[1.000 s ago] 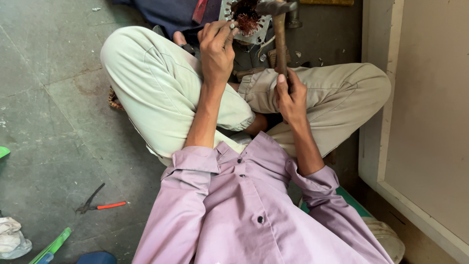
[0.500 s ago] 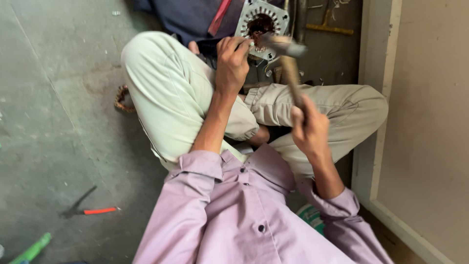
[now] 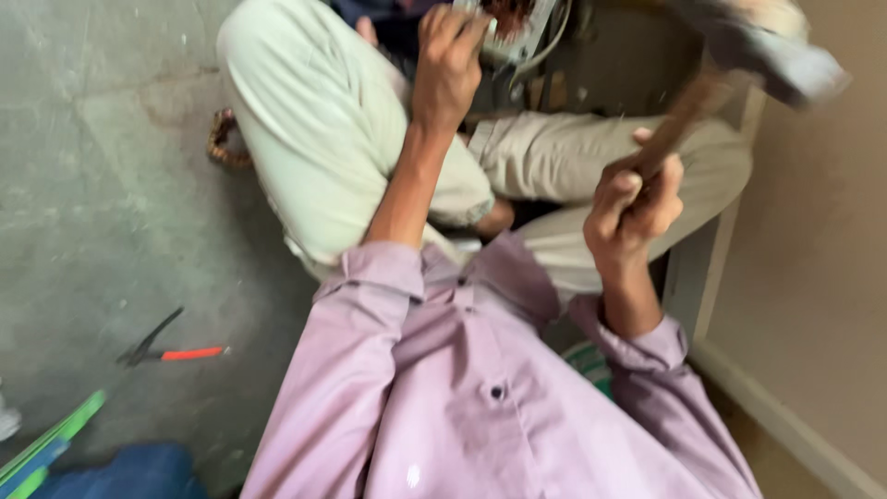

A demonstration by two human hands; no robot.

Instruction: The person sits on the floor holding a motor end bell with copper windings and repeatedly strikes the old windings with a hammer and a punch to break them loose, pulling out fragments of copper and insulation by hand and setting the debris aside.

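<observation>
1. Head view puts the hammer (image 3: pixel 739 65) at the upper right, raised and tilted; its metal head is blurred against the wall, and its wooden handle slopes down and left into my right hand.
2. My right hand (image 3: pixel 633 199) is closed in a fist around the lower end of that handle, thumb wrapped over the fingers.
3. My left hand (image 3: pixel 450 65) is up at the top centre, fingers curled tight on a thin dark tool whose tip I cannot make out, pressed against the round metal motor part (image 3: pixel 517 23).
4. That motor part sits at the top edge just past my knees, with a reddish-brown core inside a pale metal frame; it is mostly cut off by the frame.
5. My legs in light trousers (image 3: pixel 323 139) are folded, the left knee high under the left forearm, and the lilac shirt (image 3: pixel 462 388) fills the lower middle.
6. On the grey concrete floor (image 3: pixel 92 185), well apart to the left, lie pliers with red handles (image 3: pixel 171 349).
7. Near the lower left corner is a green strip-shaped thing (image 3: pixel 51 444), with something blue (image 3: pixel 129 471) just beside it.
8. A pale wall (image 3: pixel 822 277) runs down the right side.
</observation>
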